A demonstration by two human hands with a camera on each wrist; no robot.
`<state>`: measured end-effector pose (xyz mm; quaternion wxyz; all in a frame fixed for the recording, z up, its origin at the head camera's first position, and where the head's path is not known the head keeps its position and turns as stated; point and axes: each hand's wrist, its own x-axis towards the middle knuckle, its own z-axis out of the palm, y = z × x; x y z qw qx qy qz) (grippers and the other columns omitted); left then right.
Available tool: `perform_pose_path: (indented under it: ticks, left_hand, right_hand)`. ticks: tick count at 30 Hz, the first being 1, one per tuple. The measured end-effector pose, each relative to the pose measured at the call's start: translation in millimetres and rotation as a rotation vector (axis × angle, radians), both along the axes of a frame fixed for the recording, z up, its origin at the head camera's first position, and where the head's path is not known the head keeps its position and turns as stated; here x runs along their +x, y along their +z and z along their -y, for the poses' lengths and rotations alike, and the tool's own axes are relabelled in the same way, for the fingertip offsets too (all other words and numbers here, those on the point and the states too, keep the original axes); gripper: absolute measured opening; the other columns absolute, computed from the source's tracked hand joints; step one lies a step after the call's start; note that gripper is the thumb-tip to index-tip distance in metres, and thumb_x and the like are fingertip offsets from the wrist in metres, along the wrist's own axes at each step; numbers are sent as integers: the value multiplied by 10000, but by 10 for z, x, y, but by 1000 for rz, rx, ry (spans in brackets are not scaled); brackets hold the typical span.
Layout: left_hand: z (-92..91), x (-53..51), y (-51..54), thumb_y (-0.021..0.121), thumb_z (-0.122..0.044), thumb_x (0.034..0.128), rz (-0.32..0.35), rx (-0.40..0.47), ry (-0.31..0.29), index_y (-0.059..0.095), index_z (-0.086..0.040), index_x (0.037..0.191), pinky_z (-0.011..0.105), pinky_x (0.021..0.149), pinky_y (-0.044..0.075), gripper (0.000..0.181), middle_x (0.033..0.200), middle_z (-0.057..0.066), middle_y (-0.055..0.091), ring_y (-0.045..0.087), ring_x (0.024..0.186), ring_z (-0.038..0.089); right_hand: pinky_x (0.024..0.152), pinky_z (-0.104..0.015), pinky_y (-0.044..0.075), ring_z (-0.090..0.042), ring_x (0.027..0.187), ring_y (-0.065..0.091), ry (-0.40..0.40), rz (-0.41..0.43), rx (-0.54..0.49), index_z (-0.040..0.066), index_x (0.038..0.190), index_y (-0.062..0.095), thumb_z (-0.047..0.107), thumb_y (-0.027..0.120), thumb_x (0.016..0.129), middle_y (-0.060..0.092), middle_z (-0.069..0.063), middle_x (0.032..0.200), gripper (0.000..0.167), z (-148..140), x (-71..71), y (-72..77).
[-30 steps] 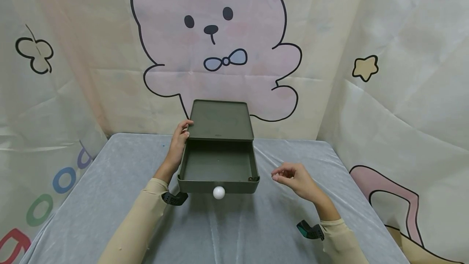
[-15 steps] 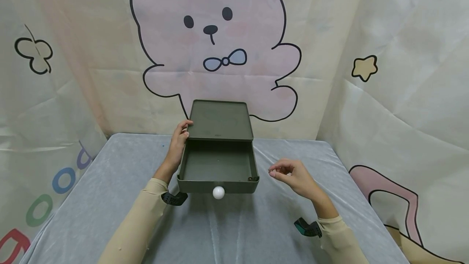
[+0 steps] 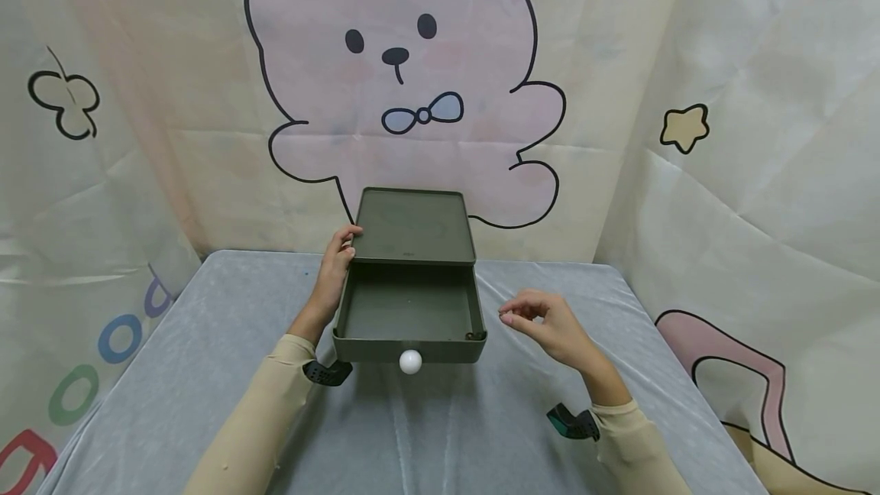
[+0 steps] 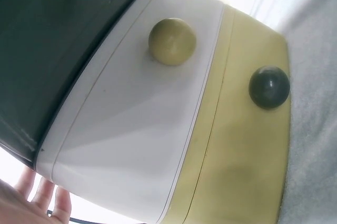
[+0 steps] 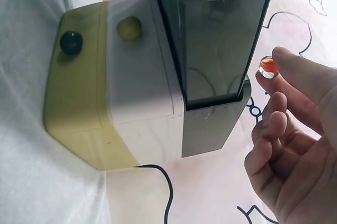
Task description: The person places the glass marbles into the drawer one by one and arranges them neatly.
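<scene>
A small cabinet of stacked drawers, dark green over white over yellow, stands mid-table. Its green top drawer (image 3: 409, 350) is pulled out, with a round white knob (image 3: 410, 361) in front. Small dark round things (image 3: 474, 335) lie in the drawer's front right corner, too small to make out. My left hand (image 3: 333, 273) rests against the cabinet's left side near the top, fingers straight in the left wrist view. Right of the drawer and apart from it, my right hand (image 3: 553, 327) pinches a clear glass marble (image 5: 268, 67) with orange inside between thumb and forefinger.
Below the green drawer, the white drawer (image 4: 126, 108) and the yellow drawer (image 4: 237, 145) are closed, with a yellow knob (image 4: 172, 41) and a green knob (image 4: 269, 87). A grey cloth (image 3: 206, 342) covers the table. Printed curtains (image 3: 584, 21) hang behind and at both sides.
My right hand has moved a little left and up in the head view, nearer the open drawer, with the marble between its fingertips. The left hand and the cabinet have stayed put.
</scene>
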<state>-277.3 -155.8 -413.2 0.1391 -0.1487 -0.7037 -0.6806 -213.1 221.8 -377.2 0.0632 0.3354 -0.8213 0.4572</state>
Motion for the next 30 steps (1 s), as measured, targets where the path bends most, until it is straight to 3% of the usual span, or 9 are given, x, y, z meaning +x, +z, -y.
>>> perform_pose_path:
  ticks: [15, 30]
  left_hand:
    - [3, -2, -11, 315, -166, 1025, -3, 11, -5, 389, -45, 1461, 576, 1160, 198, 458, 1581, 185, 261, 229, 1452, 330]
    - [20, 0, -24, 317, -181, 1043, -26, 1, -16, 389, -42, 1462, 597, 1201, 138, 447, 1628, 163, 232, 168, 1510, 327]
  right_hand:
    - [611, -251, 471, -76, 694, 545, -8, -37, -22, 113, 972, 774, 23, 717, 901, 667, 0, 844, 128, 149, 0, 122]
    - [635, -242, 461, -94, 707, 522, 30, -80, -44, 37, 985, 764, -58, 709, 874, 620, -53, 804, 156, 246, -4, 240]
